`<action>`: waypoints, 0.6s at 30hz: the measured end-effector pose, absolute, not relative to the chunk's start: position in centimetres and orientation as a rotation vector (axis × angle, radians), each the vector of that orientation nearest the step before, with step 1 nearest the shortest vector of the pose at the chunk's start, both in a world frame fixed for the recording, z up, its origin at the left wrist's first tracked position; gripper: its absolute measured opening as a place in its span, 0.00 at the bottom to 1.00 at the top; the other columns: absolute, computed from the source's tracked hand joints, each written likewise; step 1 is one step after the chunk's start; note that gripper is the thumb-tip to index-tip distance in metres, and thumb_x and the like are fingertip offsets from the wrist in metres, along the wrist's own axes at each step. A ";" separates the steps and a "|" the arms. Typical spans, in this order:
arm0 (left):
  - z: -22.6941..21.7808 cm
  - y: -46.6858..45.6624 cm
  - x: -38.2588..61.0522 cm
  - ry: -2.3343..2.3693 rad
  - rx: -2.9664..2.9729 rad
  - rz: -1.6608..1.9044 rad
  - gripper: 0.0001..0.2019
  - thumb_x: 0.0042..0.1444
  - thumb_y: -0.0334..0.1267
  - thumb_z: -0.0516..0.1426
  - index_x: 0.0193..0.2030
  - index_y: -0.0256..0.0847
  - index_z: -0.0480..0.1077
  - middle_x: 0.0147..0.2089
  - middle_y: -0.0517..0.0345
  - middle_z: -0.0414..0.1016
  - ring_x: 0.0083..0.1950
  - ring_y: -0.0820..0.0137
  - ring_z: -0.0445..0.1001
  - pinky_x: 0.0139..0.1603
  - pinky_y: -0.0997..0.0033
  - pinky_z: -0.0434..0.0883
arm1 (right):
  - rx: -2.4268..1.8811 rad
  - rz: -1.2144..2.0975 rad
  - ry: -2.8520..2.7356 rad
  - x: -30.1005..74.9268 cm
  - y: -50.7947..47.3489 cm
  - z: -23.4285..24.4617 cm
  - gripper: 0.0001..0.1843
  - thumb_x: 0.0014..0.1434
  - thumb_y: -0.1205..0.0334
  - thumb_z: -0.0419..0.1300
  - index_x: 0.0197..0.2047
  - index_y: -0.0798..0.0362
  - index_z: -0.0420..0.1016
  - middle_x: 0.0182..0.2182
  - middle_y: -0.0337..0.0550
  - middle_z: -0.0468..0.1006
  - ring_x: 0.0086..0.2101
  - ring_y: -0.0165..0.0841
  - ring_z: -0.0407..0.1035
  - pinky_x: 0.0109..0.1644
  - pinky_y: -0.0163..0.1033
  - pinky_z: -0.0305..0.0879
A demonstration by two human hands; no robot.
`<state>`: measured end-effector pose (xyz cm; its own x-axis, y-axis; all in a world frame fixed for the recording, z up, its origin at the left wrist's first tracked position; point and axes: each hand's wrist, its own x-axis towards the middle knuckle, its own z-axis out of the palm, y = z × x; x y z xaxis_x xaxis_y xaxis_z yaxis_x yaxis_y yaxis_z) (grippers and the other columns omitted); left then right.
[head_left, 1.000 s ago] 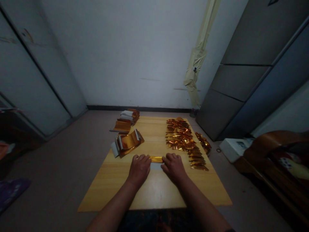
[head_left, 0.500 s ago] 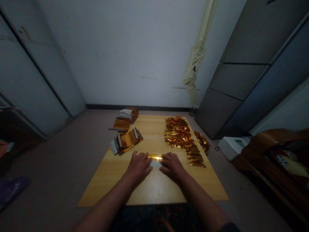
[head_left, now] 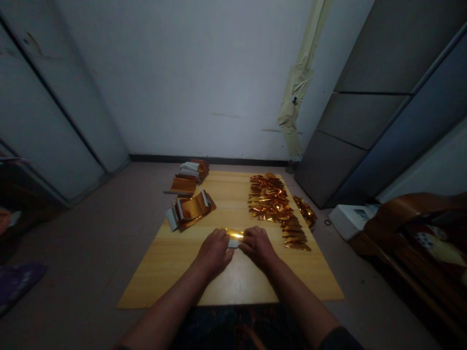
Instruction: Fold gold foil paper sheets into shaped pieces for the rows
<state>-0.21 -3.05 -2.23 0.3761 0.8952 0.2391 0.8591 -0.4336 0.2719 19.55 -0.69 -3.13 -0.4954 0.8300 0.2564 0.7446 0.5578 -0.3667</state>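
Note:
A strip of gold foil paper (head_left: 234, 235) with a white underside lies on the yellow wooden board (head_left: 233, 282) between my hands. My left hand (head_left: 214, 251) has its fingers curled and pinched on the strip's left end. My right hand (head_left: 257, 246) grips the right end the same way. Only a short shiny piece of the strip shows between the two hands. A loose stack of gold foil sheets (head_left: 190, 210) sits just beyond my left hand. Rows of folded gold pieces (head_left: 277, 206) lie beyond my right hand.
Further stacks of gold and white sheets (head_left: 189, 177) sit at the board's far left. More folded pieces (head_left: 305, 211) hang over the board's right edge. A grey cabinet (head_left: 365, 112) stands at right, a white box (head_left: 352, 219) and wooden furniture (head_left: 412, 233) beside it. Grey floor surrounds the board.
My hands have moved closer together along the strip, so less gold foil shows between them. The fingers went from lying flat to curled and pinching.

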 end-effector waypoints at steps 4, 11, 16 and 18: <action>-2.5 -3.1 0.2 1.697 2.500 0.478 0.07 0.56 0.38 0.58 0.40 0.39 0.72 0.45 0.48 0.72 0.47 0.59 0.68 0.47 0.59 0.68 | -1.199 0.342 -2.403 19.8 -0.9 -2.9 0.09 0.60 0.57 0.63 0.43 0.46 0.81 0.43 0.42 0.77 0.44 0.35 0.64 0.49 0.41 0.52; -2.9 -3.2 0.1 1.686 2.513 0.536 0.09 0.56 0.37 0.58 0.44 0.40 0.71 0.47 0.49 0.72 0.49 0.59 0.68 0.49 0.58 0.68 | -1.129 0.385 -2.408 20.5 -0.8 -3.4 0.12 0.60 0.63 0.61 0.46 0.45 0.80 0.46 0.43 0.76 0.46 0.36 0.63 0.51 0.42 0.54; -2.9 -3.6 0.2 1.707 2.515 0.566 0.08 0.60 0.39 0.55 0.44 0.40 0.71 0.46 0.50 0.73 0.48 0.60 0.69 0.49 0.60 0.68 | -1.215 0.417 -2.369 19.9 -0.4 -3.2 0.08 0.61 0.62 0.61 0.39 0.44 0.82 0.40 0.40 0.77 0.43 0.34 0.64 0.49 0.40 0.52; -3.0 -3.5 0.3 1.731 2.504 0.568 0.08 0.62 0.38 0.53 0.42 0.40 0.72 0.46 0.50 0.73 0.47 0.61 0.69 0.48 0.60 0.69 | -1.274 0.417 -2.358 19.5 -0.3 -2.7 0.09 0.62 0.63 0.60 0.37 0.44 0.83 0.37 0.38 0.77 0.41 0.32 0.64 0.47 0.39 0.51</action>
<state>0.33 -3.50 -2.99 0.3079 0.9118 0.2717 0.8954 -0.3742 0.2412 19.47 -0.32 -2.72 -0.4880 0.8436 0.2242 0.7156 0.5337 -0.4506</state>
